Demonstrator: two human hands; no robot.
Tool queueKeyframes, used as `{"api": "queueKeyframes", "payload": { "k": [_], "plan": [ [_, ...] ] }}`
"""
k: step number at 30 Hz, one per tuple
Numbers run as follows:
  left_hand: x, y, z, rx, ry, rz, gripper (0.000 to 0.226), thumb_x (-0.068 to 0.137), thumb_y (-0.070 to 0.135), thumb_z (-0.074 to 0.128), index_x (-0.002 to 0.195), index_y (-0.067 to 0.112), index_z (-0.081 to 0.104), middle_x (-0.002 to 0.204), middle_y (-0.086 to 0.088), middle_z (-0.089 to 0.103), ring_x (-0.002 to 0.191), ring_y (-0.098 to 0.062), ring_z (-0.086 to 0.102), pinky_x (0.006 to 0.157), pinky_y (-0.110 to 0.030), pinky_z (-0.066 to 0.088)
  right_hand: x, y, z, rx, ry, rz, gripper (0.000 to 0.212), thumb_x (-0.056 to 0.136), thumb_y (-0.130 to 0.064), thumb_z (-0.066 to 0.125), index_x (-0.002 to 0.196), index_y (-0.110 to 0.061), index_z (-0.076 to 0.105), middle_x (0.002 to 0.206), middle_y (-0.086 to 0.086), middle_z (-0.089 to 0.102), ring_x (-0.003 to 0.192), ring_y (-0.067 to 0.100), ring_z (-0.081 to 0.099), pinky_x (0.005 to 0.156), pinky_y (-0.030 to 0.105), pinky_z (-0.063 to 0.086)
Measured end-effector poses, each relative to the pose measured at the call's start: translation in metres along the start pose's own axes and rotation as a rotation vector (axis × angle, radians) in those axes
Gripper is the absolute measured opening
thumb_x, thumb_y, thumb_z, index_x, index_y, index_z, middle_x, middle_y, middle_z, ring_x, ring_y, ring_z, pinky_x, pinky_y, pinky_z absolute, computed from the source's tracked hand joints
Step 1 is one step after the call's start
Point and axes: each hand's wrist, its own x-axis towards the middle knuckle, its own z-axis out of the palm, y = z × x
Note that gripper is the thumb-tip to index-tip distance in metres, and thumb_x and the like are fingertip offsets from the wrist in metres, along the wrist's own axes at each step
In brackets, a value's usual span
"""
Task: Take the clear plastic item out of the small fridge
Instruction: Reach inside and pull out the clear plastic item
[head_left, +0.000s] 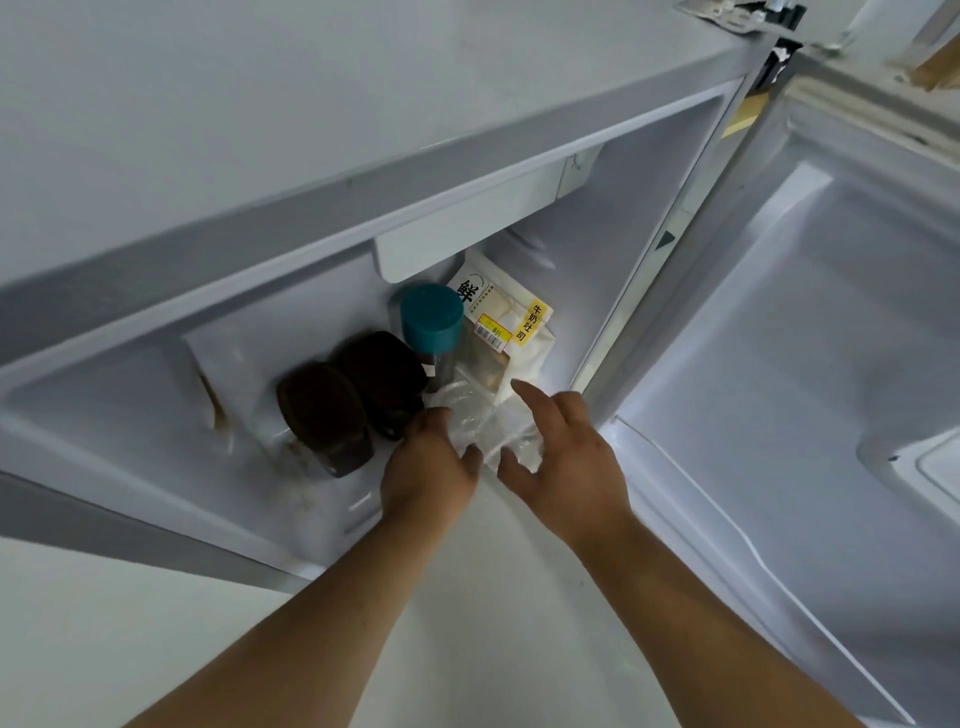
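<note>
The small fridge (363, 208) stands open below me, seen from above. On its floor near the front lies the clear plastic item (480, 418), crinkled and see-through. My left hand (428, 467) holds its left side, fingers curled over the edge. My right hand (563, 457) is on its right side, thumb under the plastic and the other fingers spread apart above it. The item's front part is hidden between my hands.
Behind the plastic stand a teal-capped jar (432, 325), two dark-lidded containers (324, 415) (384, 379) and a white bread bag with yellow labels (511, 322). The open door (810, 364) swings right, its inner shelves bare. Pale floor lies beneath my arms.
</note>
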Motion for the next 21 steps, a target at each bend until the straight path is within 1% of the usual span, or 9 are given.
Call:
{"api": "queueKeyframes", "payload": {
  "k": [2,4,6,8,10,14,18,21],
  "plan": [
    [0.002,0.006,0.001,0.141,0.006,0.051,0.073,0.088,0.054,0.066,0.147,0.021,0.040,0.141,-0.013,0.057,0.115,-0.033,0.067,0.083,-0.039,0.059,-0.016,0.005,-0.005,0.010,-0.011,0.058,0.076,0.080,-0.049,0.077,0.148,-0.039,0.044,0.123,-0.004,0.051,0.074,0.018,0.063,0.059,0.031,0.056],
    [0.009,0.013,0.000,0.282,-0.048,0.094,0.080,0.089,0.061,0.062,0.152,0.024,0.028,0.153,-0.010,0.045,0.124,-0.033,0.061,0.087,-0.040,0.060,-0.029,0.009,-0.007,0.019,-0.026,0.093,0.073,0.081,-0.048,0.077,0.146,-0.038,0.046,0.122,-0.004,0.052,0.073,0.018,0.064,0.060,0.033,0.058],
    [0.023,0.020,-0.002,0.416,-0.129,0.124,0.087,0.090,0.064,0.058,0.156,0.025,0.016,0.163,-0.009,0.028,0.138,-0.035,0.049,0.094,-0.043,0.057,-0.038,0.012,-0.009,0.022,-0.043,0.110,0.070,0.082,-0.047,0.075,0.145,-0.038,0.048,0.121,-0.004,0.052,0.071,0.017,0.064,0.060,0.032,0.058],
    [0.038,0.028,-0.005,0.521,-0.213,0.157,0.094,0.090,0.064,0.057,0.159,0.023,0.008,0.165,-0.013,0.020,0.144,-0.038,0.039,0.099,-0.046,0.055,-0.045,0.014,-0.010,0.015,-0.058,0.118,0.068,0.081,-0.046,0.075,0.143,-0.037,0.049,0.119,-0.004,0.052,0.068,0.016,0.064,0.058,0.032,0.058],
    [0.050,0.036,-0.009,0.552,-0.271,0.175,0.097,0.089,0.063,0.062,0.159,0.021,0.008,0.165,-0.016,0.021,0.142,-0.042,0.041,0.098,-0.050,0.055,-0.049,0.014,-0.011,0.021,-0.059,0.112,0.066,0.079,-0.045,0.076,0.140,-0.035,0.051,0.116,-0.003,0.052,0.066,0.016,0.063,0.055,0.033,0.057],
    [0.064,0.046,-0.006,0.528,-0.320,0.199,0.096,0.082,0.058,0.075,0.152,0.016,0.024,0.156,-0.018,0.036,0.136,-0.040,0.048,0.102,-0.050,0.051,-0.056,0.012,-0.014,0.041,-0.055,0.126,0.065,0.078,-0.045,0.076,0.137,-0.035,0.049,0.112,-0.004,0.051,0.065,0.019,0.062,0.054,0.036,0.057],
    [0.070,0.045,-0.003,0.568,-0.335,0.224,0.093,0.081,0.058,0.077,0.149,0.014,0.029,0.148,-0.018,0.048,0.130,-0.038,0.054,0.097,-0.047,0.054,-0.067,0.011,-0.019,0.047,-0.057,0.108,0.066,0.077,-0.048,0.074,0.137,-0.035,0.050,0.112,-0.006,0.052,0.063,0.015,0.059,0.053,0.028,0.051],
    [0.068,0.039,-0.003,0.605,-0.330,0.263,0.089,0.081,0.060,0.074,0.145,0.015,0.032,0.141,-0.018,0.053,0.124,-0.038,0.059,0.090,-0.045,0.056,-0.075,0.013,-0.023,0.035,-0.072,0.118,0.066,0.078,-0.049,0.076,0.137,-0.035,0.050,0.112,-0.007,0.052,0.061,0.011,0.054,0.052,0.021,0.042]
  ]
}}
